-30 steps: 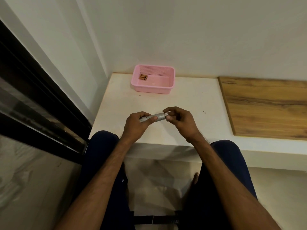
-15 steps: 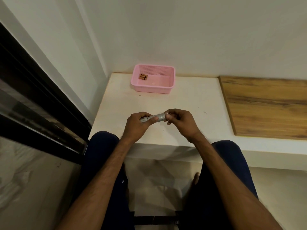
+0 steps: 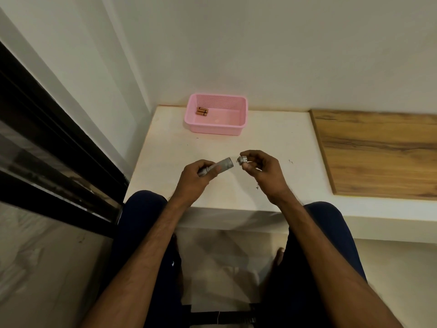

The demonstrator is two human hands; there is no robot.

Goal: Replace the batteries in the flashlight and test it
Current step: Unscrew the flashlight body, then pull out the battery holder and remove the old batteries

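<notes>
My left hand (image 3: 197, 178) grips the silver flashlight body (image 3: 222, 165) above the white table, its open end pointing right. My right hand (image 3: 262, 171) pinches the small silver end cap (image 3: 242, 160) between thumb and fingers, a short gap away from the body's open end. Copper-coloured batteries (image 3: 202, 111) lie in the back left corner of the pink basket (image 3: 243, 117) at the table's far side. Whether batteries sit inside the flashlight body is hidden.
The white table (image 3: 272, 143) meets a wall at the back. A wooden board (image 3: 378, 152) covers the surface to the right. A dark window frame (image 3: 47, 147) runs along the left. My knees are at the table's front edge.
The end cap has come off the flashlight body. My right hand has drawn it a little to the right, and my left hand has tilted the body's open end upward.
</notes>
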